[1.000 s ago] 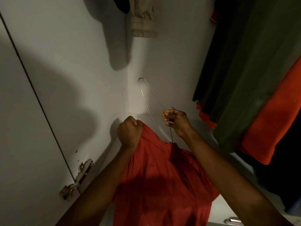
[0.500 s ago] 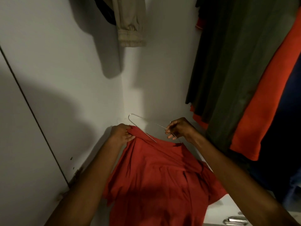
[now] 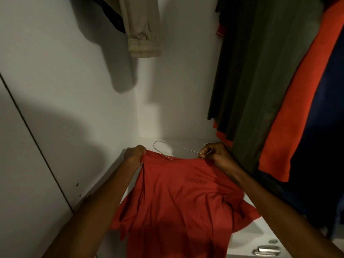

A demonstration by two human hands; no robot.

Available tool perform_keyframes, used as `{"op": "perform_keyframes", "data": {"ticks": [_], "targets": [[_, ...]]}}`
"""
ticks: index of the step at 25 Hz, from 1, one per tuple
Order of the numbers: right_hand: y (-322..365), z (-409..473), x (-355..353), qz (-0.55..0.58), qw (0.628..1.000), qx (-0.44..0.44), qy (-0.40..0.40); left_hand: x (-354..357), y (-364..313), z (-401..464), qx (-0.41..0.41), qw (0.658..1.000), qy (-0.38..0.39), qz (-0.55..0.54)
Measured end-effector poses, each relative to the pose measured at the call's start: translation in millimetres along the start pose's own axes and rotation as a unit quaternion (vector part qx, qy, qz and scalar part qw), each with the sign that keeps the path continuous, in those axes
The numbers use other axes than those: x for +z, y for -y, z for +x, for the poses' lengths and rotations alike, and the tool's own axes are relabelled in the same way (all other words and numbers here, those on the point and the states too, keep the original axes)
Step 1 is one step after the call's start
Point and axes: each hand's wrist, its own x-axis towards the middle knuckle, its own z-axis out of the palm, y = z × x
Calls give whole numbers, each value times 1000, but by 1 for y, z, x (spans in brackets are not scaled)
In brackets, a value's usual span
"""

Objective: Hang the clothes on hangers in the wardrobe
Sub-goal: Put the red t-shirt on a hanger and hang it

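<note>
Left hand (image 3: pixel 134 154) bunching collar of red T-shirt (image 3: pixel 178 202) — right hand (image 3: pixel 214 153) pinching wire hanger (image 3: pixel 175 148) at hook. Limp, light fabric — gripping at neckline; thin, springy wire.

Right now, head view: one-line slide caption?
Left hand grips red T-shirt collar; right hand pinches wire hanger partly inside it.

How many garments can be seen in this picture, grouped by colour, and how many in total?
Red: 1, the red shirt held by both hands.
Orange: 1, the orange garment hanging at right.
Olive green: 1, the olive green garment.
Beige: 1, the beige sleeve hanging at top.
Total: 4. Darker garments at the edges are too unclear to count.
</note>
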Motion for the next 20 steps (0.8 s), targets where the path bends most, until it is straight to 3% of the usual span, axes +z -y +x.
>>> {"op": "perform_keyframes", "data": {"ticks": [4,7,11,14,17,20], "targets": [[0,-5,5,-155,983,-27,91,9,0,-1,95,992,8,80],[-4,-2,18,-209,971,-14,115,21,-8,-13,142,982,19,126],[8,18,42,-229,965,-21,125,36,5,-27,122,982,40,139],[9,30,60,-255,959,4,123,32,17,-25,120,989,4,87],[5,34,59,-261,946,33,190,14,21,-19,113,992,-39,26],[14,33,45,-239,916,76,314,1,22,-16,117,991,-36,48]]}}
